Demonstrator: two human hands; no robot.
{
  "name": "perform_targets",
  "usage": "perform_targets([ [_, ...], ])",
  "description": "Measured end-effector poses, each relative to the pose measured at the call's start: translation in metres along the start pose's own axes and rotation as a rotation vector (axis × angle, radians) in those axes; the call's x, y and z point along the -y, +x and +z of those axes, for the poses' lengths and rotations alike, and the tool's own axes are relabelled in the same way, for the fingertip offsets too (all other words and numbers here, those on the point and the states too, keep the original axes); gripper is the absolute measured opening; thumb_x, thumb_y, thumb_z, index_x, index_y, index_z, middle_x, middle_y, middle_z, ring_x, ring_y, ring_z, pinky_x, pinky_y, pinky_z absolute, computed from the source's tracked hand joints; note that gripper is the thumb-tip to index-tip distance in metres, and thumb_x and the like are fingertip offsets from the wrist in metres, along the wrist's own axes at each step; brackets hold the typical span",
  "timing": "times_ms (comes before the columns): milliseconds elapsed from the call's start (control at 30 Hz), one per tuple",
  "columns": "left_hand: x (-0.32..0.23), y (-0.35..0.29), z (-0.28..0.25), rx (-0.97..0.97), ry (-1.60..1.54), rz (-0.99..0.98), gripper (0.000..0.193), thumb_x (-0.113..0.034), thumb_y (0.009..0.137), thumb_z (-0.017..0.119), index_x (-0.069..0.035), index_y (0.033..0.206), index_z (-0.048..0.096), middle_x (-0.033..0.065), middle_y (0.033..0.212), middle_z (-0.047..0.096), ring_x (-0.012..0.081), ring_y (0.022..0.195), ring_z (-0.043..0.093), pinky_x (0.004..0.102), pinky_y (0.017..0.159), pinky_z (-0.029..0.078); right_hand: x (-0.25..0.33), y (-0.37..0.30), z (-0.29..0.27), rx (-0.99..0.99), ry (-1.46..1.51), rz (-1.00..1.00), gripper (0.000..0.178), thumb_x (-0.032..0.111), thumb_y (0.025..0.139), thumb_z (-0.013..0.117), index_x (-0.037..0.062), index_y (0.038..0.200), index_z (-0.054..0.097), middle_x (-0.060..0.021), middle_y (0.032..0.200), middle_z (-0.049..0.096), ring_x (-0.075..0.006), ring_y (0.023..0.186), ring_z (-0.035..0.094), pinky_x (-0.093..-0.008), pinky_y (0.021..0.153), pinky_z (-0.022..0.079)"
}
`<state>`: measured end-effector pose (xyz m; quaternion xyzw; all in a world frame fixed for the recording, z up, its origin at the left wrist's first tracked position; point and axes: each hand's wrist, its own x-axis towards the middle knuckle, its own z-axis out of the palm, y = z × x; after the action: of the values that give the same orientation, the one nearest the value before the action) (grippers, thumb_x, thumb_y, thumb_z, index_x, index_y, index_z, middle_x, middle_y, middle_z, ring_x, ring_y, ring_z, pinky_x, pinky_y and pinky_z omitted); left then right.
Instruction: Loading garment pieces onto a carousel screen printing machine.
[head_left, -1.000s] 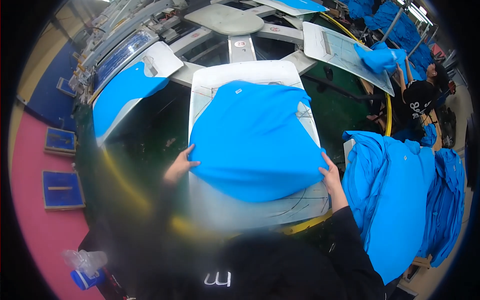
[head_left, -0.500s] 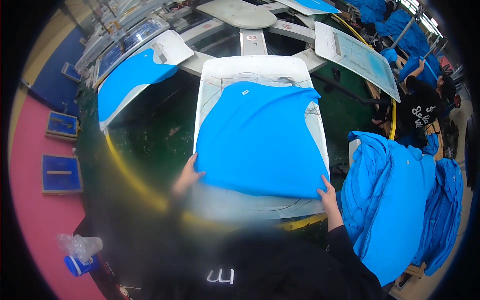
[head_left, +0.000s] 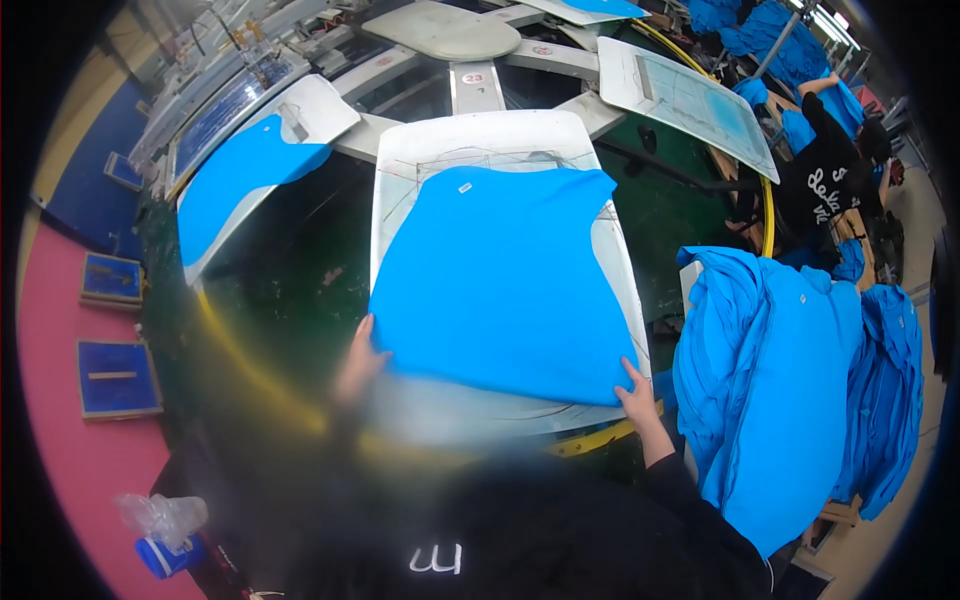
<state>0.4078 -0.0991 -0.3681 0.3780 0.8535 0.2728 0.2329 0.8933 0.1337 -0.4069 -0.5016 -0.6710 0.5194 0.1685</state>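
A cut piece of blue fabric with a small white label near its upper edge lies across a white printing pallet. My left hand grips its lower left corner, thumb over the cloth and fingers along the side; blur softens this hand. At the lower right corner, my right hand has the fabric between thumb and fingers. The cloth is mostly smooth, with a small crumple at its upper right corner. Its lower edge runs nearly straight between my hands, short of the pallet's near end.
A pile of blue fabric pieces stands at my right. Neighbouring pallets carry blue fabric on the left and a bluish stain on the right. Yellow rail curves below. A co-worker handles blue cloth at far right.
The fabric has become flatter, with fewer creases across it and at its lower edge. Both hands keep their corners. The whole view has shifted slightly.
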Motion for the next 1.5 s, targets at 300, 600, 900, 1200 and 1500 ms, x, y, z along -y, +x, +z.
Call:
perform_targets([
  [300,0.0,0.005,0.007,0.033,0.068,0.0,0.09,-0.001,0.066,0.074,0.002,0.14,0.023,0.0186,0.145,0.025,0.0299,0.132,0.03,0.0334,0.107,0.03,0.016,-0.01,0.003,-0.067,-0.339,0.01,0.066,-0.003,0.071,0.06,0.0036,0.133,0.042,-0.0263,0.125,0.048,-0.0343,0.116,0.049,-0.0345,0.099,0.036],
  [600,0.027,-0.035,0.06,-0.445,-0.187,-0.236,0.078,-0.001,0.069,0.073,-0.005,0.135,0.033,0.0174,0.122,0.047,0.0242,0.1,0.057,0.0321,0.076,0.05,0.018,-0.015,0.011,-0.115,-0.485,-0.05,0.066,0.003,0.071,0.065,0.0055,0.133,0.043,-0.0266,0.122,0.05,-0.0333,0.108,0.054,-0.0344,0.092,0.042],
  [900,-0.018,-0.005,0.018,0.152,-0.278,0.001,0.038,0.003,0.073,0.066,-0.002,0.111,0.061,0.0015,0.087,0.062,0.0054,0.07,0.052,0.0221,0.061,0.044,-0.05,-0.005,-0.002,-0.09,-0.347,-0.383,0.03,0.008,0.082,0.063,0.0046,0.112,0.063,-0.0027,0.098,0.063,-0.008,0.073,0.053,-0.0236,0.061,0.044],
  [1200,-0.018,-0.025,-0.02,0.231,-0.663,-0.269,0.047,0.004,0.08,0.06,0.0,0.125,0.048,0.0128,0.108,0.059,0.0162,0.087,0.063,0.029,0.071,0.057,0.049,-0.031,-0.01,0.194,0.467,0.193,0.046,0.0,0.079,0.065,0.002,0.123,0.052,-0.0064,0.096,0.06,-0.0106,0.07,0.058,-0.0226,0.062,0.05],
  [1500,0.009,-0.073,0.068,-0.234,-0.301,-0.056,0.036,-0.016,0.074,0.074,-0.007,0.107,0.063,-0.0039,0.064,0.048,0.0053,0.051,0.039,0.0209,0.043,0.032,0.0,-0.045,0.02,0.051,-0.029,-0.051,0.042,-0.001,0.077,0.066,0.0026,0.118,0.056,-0.0032,0.092,0.055,-0.0054,0.062,0.051,-0.0187,0.054,0.043],
])
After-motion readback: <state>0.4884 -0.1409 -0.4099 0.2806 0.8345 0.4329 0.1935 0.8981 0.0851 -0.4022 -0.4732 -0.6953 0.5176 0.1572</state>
